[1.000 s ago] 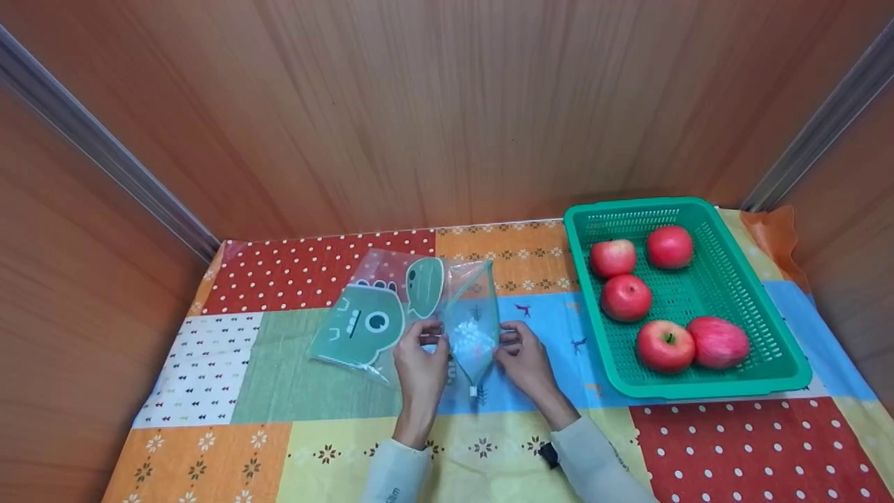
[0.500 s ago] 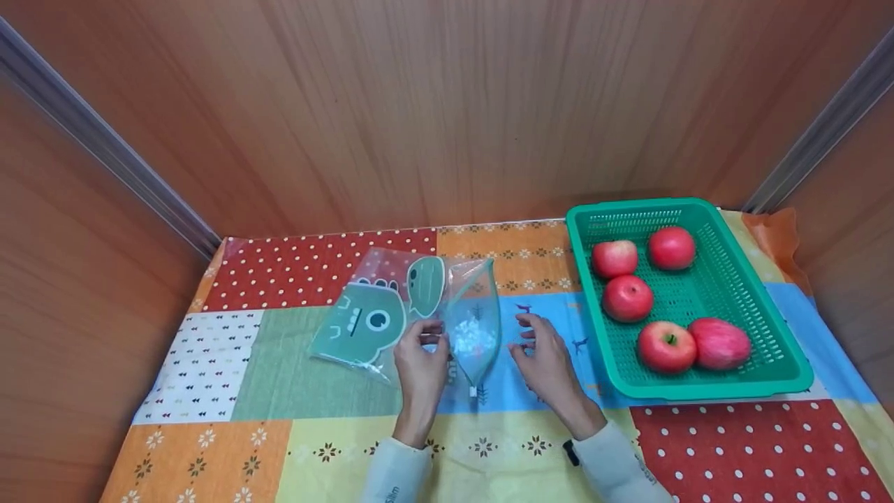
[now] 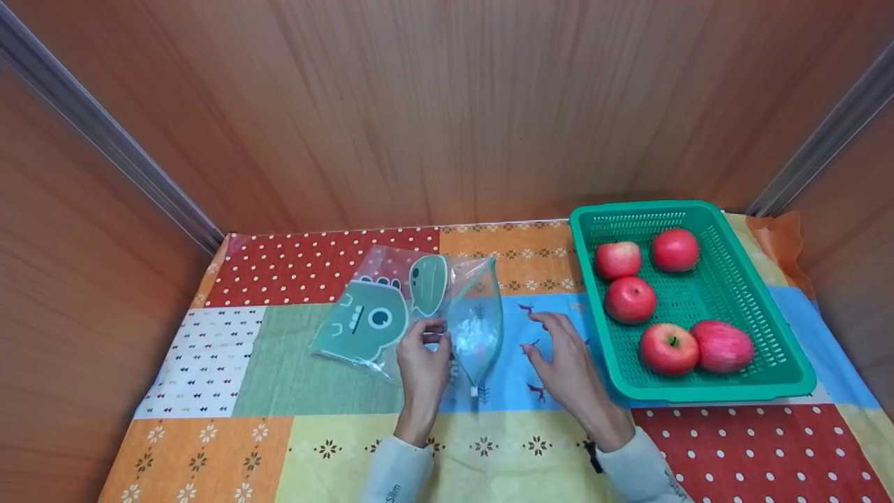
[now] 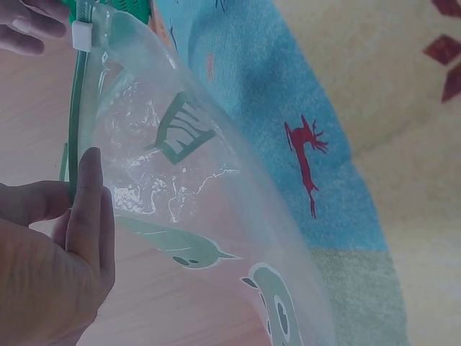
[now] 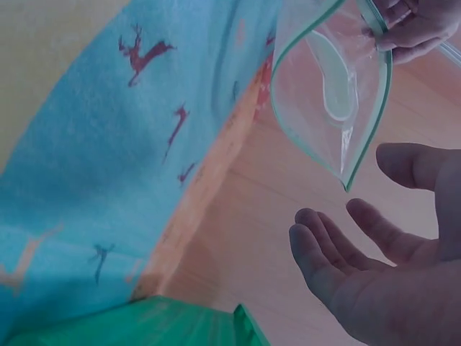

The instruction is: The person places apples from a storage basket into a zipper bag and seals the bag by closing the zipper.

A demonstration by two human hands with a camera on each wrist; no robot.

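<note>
A clear zip bag (image 3: 377,323) printed with a green one-eyed cartoon creature lies across the cloth, its mouth spread apart toward the right. My left hand (image 3: 424,356) pinches one green-edged side of that mouth between thumb and fingers, also plain in the left wrist view. A white slider (image 4: 82,36) sits at one end of the zip. To the right, my right hand (image 3: 569,363) holds nothing; its thumb and fingers are spread apart, between the bag and the green basket (image 3: 705,399). Several red apples (image 3: 630,300) lie inside the basket.
A patchwork-patterned tablecloth (image 3: 335,454) covers the table. Wooden panels (image 3: 447,119) wall in the back and both sides. At the far right corner, an orange piece of cloth (image 3: 779,244) hangs near the basket.
My right hand has let go of the bag's right edge and moved right toward the basket, its fingers spreading. The left hand keeps its hold, and the bag's mouth stays apart.
</note>
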